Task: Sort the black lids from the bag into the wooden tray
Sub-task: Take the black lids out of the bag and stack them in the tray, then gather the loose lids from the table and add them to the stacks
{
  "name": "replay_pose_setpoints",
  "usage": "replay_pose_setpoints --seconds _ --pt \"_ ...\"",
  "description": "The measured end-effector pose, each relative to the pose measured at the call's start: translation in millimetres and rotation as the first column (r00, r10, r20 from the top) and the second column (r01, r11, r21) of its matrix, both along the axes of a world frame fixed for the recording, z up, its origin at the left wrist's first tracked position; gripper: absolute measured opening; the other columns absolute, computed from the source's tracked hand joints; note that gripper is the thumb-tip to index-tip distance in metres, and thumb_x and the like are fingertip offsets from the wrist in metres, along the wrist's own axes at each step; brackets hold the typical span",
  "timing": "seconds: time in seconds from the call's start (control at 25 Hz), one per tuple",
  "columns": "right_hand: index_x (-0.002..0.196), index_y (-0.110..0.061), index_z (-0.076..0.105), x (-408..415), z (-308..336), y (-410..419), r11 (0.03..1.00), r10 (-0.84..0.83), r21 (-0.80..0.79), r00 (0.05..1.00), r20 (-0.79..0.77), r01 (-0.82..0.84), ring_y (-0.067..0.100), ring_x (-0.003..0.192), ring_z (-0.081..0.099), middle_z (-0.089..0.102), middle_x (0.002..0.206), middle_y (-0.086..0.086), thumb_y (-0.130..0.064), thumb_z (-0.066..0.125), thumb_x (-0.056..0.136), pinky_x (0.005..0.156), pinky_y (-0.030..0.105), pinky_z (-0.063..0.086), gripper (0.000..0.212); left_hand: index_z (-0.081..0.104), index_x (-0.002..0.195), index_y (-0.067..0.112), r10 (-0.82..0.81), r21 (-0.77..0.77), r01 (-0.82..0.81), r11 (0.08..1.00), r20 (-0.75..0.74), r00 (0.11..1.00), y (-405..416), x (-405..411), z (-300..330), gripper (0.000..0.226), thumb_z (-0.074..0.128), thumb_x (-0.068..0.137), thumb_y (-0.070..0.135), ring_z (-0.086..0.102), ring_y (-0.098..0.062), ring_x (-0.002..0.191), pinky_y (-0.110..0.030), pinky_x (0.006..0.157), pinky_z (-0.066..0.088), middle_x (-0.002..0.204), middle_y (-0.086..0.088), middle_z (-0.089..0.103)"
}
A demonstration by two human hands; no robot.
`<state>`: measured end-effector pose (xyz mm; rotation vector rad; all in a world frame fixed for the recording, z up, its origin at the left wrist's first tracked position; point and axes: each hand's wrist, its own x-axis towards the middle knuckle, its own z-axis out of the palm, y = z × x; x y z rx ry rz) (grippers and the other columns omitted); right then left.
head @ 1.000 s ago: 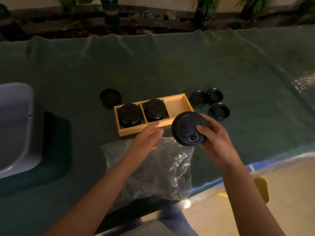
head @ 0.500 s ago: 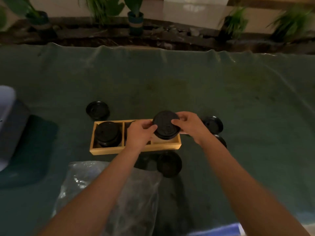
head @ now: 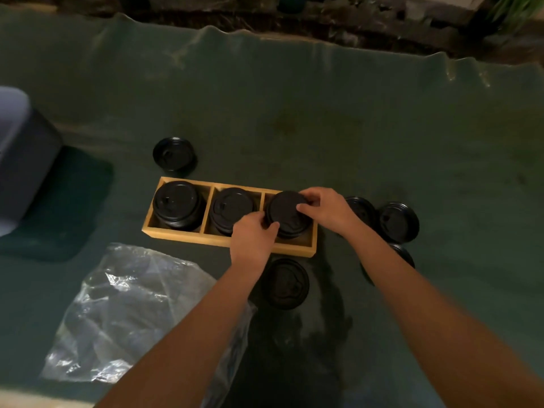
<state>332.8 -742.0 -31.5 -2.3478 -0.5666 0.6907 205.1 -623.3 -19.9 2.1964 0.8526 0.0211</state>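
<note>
A wooden tray [head: 188, 236] with three compartments lies mid-table. Stacks of black lids fill its left compartment [head: 176, 205] and middle compartment [head: 231, 207]. In the right compartment sits another stack of black lids [head: 287, 214], gripped from both sides: my left hand [head: 253, 237] holds its near left edge, my right hand [head: 325, 210] its far right edge. A clear plastic bag [head: 129, 313] lies crumpled at the near left, partly under my left forearm.
Loose black lids lie around the tray: one behind its left end [head: 174, 154], one in front [head: 285, 284], several at the right [head: 399, 221]. A grey bin [head: 17, 160] stands at the left edge. Green cloth [head: 323, 119] covers the table.
Both hands carried the lid stack from above the bag forward and lowered it into the tray's right compartment. The camera view moved closer and tilted down.
</note>
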Motion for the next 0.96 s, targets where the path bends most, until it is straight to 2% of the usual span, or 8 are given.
replay_pose_setpoints --seconds 0.12,0.24,0.32,0.4,0.52,0.68,0.84,0.96 --pt "0.110 -0.016 0.066 0.2 -8.2 -4.0 0.999 0.001 -0.051 0.996 0.086 0.004 0.018 0.101 0.062 0.069 0.109 0.003 -0.029 0.064 0.082 0.080 0.024 0.042 0.031 0.066 0.098 0.006 -0.018 0.019 0.019 1.000 -0.014 1.000 -4.7 -3.0 -3.0 0.022 0.061 0.085 0.023 0.064 -0.024 0.091 -0.030 0.074 0.048 0.096 -0.010 0.069" --pt "0.104 -0.014 0.067 -5.4 -11.6 -2.3 0.993 0.067 -0.115 0.962 0.265 -0.038 0.024 0.099 0.060 0.069 0.103 0.007 -0.031 0.064 0.082 0.085 0.033 0.046 0.028 0.064 0.113 0.011 0.033 -0.034 -0.032 0.999 0.039 0.999 -7.0 -17.5 -4.4 0.030 0.063 0.084 0.020 0.062 -0.016 0.099 -0.025 0.085 0.047 0.108 -0.006 0.069" --pt "0.104 -0.014 0.066 -14.2 -11.1 -3.3 0.998 0.035 -0.064 0.944 0.329 -0.014 0.021 0.095 0.058 0.065 0.101 0.007 -0.030 0.065 0.081 0.087 0.034 0.046 0.028 0.065 0.100 0.020 -0.008 0.006 0.007 1.000 0.084 0.996 -10.6 -34.8 -8.2 0.018 0.064 0.083 0.022 0.061 -0.010 0.087 -0.025 0.078 0.049 0.096 0.001 0.069" --pt "0.101 -0.015 0.066 -25.4 -5.7 -17.0 0.987 -0.148 0.104 0.944 0.295 0.122 0.013 0.078 0.055 0.061 0.092 0.005 -0.026 0.066 0.080 0.079 0.029 0.047 0.024 0.061 0.087 0.026 -0.069 0.084 0.066 0.994 0.033 0.997 -14.6 -55.0 -16.9 0.008 0.064 0.081 0.029 0.058 -0.008 0.077 -0.026 0.068 0.049 0.085 0.007 0.064" --pt "0.096 -0.015 0.066 -44.3 -1.4 -69.6 0.878 -0.464 0.260 0.849 0.253 0.403 0.016 0.067 0.056 0.061 0.084 0.005 -0.021 0.066 0.080 0.070 0.026 0.044 0.017 0.060 0.098 0.022 -0.078 0.018 0.083 0.996 -0.195 0.978 -16.7 -71.8 -35.7 0.026 0.068 0.077 0.034 0.060 -0.015 0.085 -0.029 0.070 0.047 0.094 0.002 0.062" --pt "0.100 -0.012 0.066 -72.1 -12.6 -150.6 0.633 -0.773 0.165 0.603 0.198 0.757 0.027 0.088 0.063 0.069 0.093 0.012 -0.018 0.063 0.081 0.077 0.028 0.042 0.020 0.063 0.097 0.013 -0.043 -0.014 0.040 0.999 -0.258 0.965 -17.5 -69.0 -50.2 0.025 0.070 0.076 0.026 0.062 -0.024 0.091 -0.031 0.073 0.046 0.094 -0.006 0.065" --pt "0.106 -0.009 0.064 -92.8 -25.2 -183.6 0.537 -0.841 0.104 0.521 0.149 0.837 0.028 0.098 0.061 0.068 0.105 0.014 -0.019 0.062 0.083 0.084 0.029 0.041 0.025 0.063 0.083 0.014 -0.026 -0.118 -0.005 0.993 -0.263 0.965 -22.4 -62.9 -53.2 0.004 0.065 0.079 0.013 0.064 -0.024 0.084 -0.030 0.076 0.049 0.086 -0.008 0.066" --pt "0.105 -0.010 0.064 -94.8 -26.9 -187.8 0.491 -0.870 0.132 0.478 0.119 0.861 0.018 0.088 0.059 0.069 0.103 0.010 -0.020 0.063 0.083 0.074 0.020 0.036 0.024 0.058 0.072 0.015 0.083 -0.390 -0.193 0.900 -0.280 0.956 -34.9 -56.6 -44.8 0.012 0.062 0.081 0.009 0.061 -0.018 0.072 -0.036 0.065 0.056 0.084 -0.009 0.062"
